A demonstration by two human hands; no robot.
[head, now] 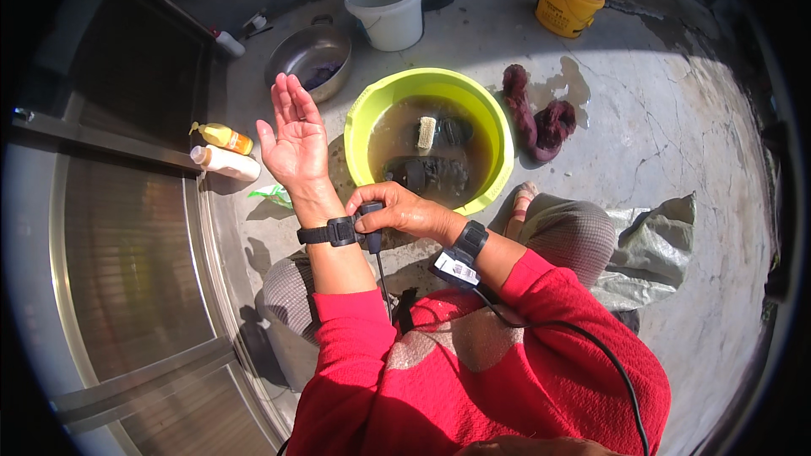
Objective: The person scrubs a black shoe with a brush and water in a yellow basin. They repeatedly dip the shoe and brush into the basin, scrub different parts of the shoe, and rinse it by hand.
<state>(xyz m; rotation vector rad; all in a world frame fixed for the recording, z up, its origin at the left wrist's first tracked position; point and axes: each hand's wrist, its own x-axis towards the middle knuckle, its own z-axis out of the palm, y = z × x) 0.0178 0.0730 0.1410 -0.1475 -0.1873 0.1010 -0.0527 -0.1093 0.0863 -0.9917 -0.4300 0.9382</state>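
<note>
My left hand [296, 145] is raised palm up, holding nothing, its fingers extended and thumb apart. A black strap [342, 231] circles the left wrist. The thumb and fingers of my right hand [405, 210] pinch a small black device [372, 242] at that strap's side; a cable runs down from it. Another black strap [471, 239] on my right wrist carries a box with a white label [457, 268]. Beyond my hands stands a yellow-green basin [437, 80] of murky water. In it lie a pale-bristled brush [426, 133] and dark soaked items [443, 174], partly submerged.
Wet maroon cloth [521, 111] lies right of the basin. A metal pan [304, 44], white bucket [389, 25] and yellow bucket [564, 9] stand behind. A pump bottle [222, 137] and white bottle [228, 163] lie beside the sliding door [133, 253]. A plastic sack [659, 253] is at right.
</note>
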